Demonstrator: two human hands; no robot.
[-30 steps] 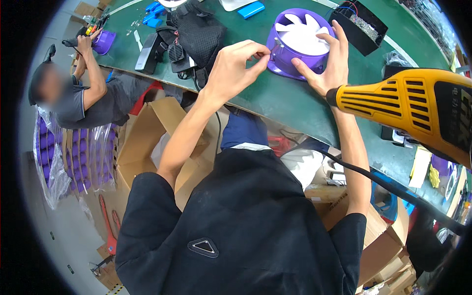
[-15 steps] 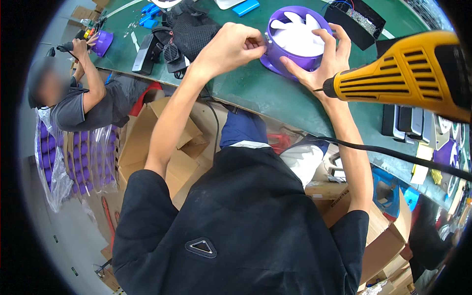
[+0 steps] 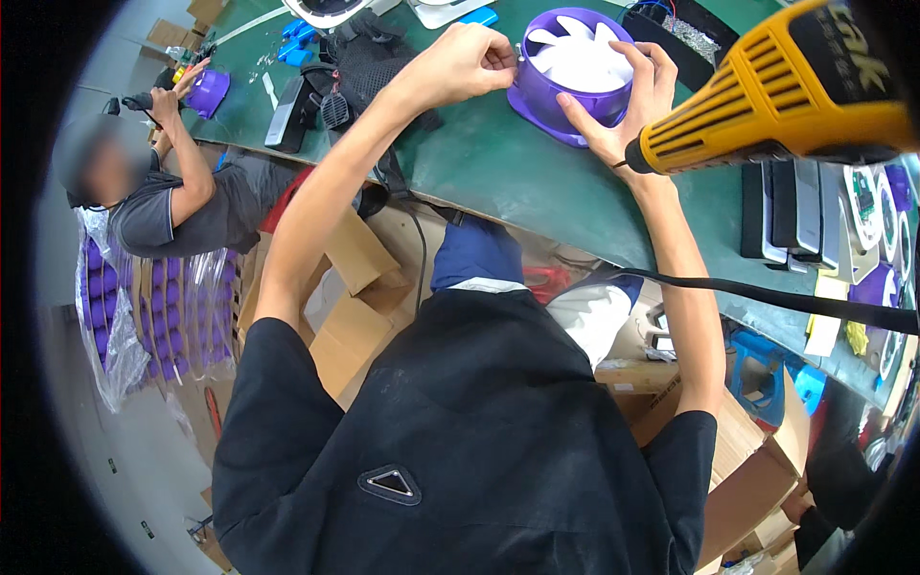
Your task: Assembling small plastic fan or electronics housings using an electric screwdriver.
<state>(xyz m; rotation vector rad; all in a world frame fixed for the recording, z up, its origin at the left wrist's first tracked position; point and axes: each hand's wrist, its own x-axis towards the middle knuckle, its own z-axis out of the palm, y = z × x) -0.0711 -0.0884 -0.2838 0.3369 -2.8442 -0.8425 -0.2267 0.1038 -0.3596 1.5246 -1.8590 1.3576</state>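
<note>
A round purple fan housing [image 3: 572, 111] with a white bladed fan [image 3: 585, 65] inside stands on the green workbench. Around its right side curl the thumb and fingers of my right hand [image 3: 628, 107], gripping the wall. At the left edge of the housing, my left hand [image 3: 471, 63] is closed in a pinch close to a small metal fitting on the rim; whatever its fingertips hold is hidden. A yellow and black electric screwdriver [image 3: 757, 101] hangs over my right wrist, its tip pointing left, held by neither hand.
A black mesh bag [image 3: 379, 91] and a grey-black box [image 3: 290, 115] lie left of the housing. To the right stand several grey-black boxes [image 3: 786, 216]. A black cable [image 3: 757, 295] crosses my right forearm. Open cartons [image 3: 350, 316] sit below the bench. A co-worker [image 3: 158, 192] handles another purple housing.
The hanging screwdriver has tilted, its tip dipping slightly left and its body rising. Both my hands keep their places at the housing. The view has shifted a little.
</note>
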